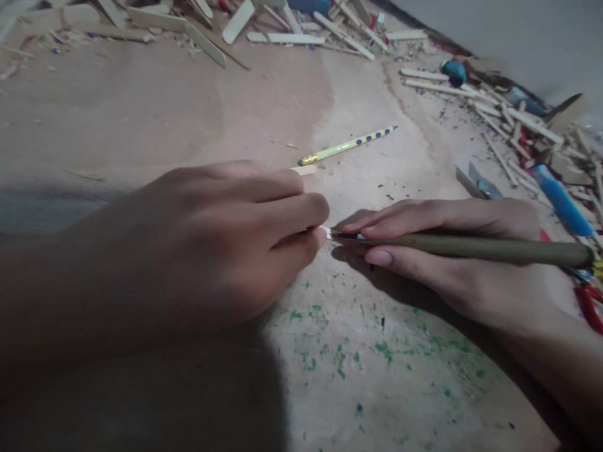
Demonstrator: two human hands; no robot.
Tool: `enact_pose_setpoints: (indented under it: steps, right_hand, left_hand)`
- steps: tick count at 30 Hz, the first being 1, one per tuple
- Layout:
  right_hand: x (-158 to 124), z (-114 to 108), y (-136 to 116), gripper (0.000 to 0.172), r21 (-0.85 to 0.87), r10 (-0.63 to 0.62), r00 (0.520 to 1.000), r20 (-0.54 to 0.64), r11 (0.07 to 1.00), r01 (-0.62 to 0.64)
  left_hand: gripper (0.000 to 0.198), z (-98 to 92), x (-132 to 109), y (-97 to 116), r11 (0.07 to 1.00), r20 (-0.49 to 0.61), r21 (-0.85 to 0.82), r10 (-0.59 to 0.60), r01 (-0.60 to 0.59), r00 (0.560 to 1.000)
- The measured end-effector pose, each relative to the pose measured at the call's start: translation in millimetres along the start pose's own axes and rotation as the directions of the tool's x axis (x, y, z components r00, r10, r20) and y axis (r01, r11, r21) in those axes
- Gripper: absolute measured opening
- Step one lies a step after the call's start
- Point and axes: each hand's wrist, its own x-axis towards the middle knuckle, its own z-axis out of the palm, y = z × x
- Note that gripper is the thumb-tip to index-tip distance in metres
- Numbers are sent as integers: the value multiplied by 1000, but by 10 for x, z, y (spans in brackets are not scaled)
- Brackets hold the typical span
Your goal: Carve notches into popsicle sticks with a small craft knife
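Curling nearly closed, the left hand (211, 251) pinches a small pale piece (325, 232) between thumb and bent fingers, which hide most of it. The right hand (452, 282), just beside it, lies flatter, its fingers wrapped round a long, slim olive-brown tool (471, 248) held like a pen, the dark tip touching the pale piece. A flat wooden stick end (305, 169) shows just beyond the left knuckles. Farther beyond both hands lies a yellow pencil (348, 145) dotted purple. The tabletop (141, 113) is matt and pinkish, flecked green on the near side of the hands. Loose wooden sticks (471, 91) litter the far side, with a blue-handled item (563, 201) and red handles (591, 304) past the right hand.
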Motion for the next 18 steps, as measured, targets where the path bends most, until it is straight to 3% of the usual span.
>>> enact_pose_setpoints:
  steps: [7, 12, 18]
  right_hand:
    - [-5, 27, 30, 15, 44, 26, 1000, 8, 999, -26]
    - [-38, 123, 88, 11, 130, -43, 998, -55, 990, 50]
    - [-66, 166, 84, 12, 102, -41, 994, -103, 993, 51]
  left_hand:
    - [66, -68, 75, 10, 1000, 82, 5, 25, -26, 996]
    - [74, -91, 118, 40, 996, 102, 67, 45, -52, 994]
    - [70, -91, 70, 23, 971, 64, 194, 126, -136, 990]
